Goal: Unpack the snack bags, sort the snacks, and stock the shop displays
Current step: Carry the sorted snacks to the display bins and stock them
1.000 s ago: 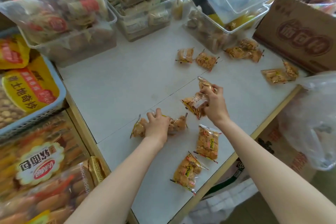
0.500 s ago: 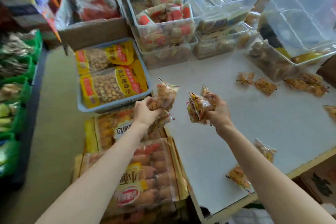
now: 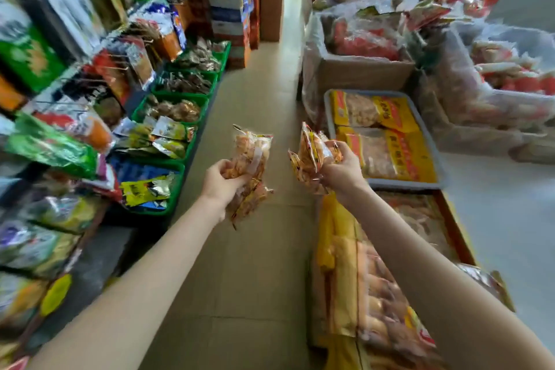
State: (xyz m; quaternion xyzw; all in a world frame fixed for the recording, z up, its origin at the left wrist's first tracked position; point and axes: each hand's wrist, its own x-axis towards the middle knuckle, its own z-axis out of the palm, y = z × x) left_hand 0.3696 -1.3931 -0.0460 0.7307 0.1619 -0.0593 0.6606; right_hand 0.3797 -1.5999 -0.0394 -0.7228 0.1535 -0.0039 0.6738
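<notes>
Orange snack packets are bunched in the left hand, fingers curled round them; the right hand grips a second bunch of snack packets the same way, both raised over the tiled aisle floor. Left of the left hand run green baskets of wrapped snacks below hanging packets, all blurred. Just right of the right hand sits a grey tray of yellow-labelled bags, with bread packs below it and the white counter beyond. Half a second ago the hands held these bunches at the counter's edge; since then the view has swung toward the aisle.
</notes>
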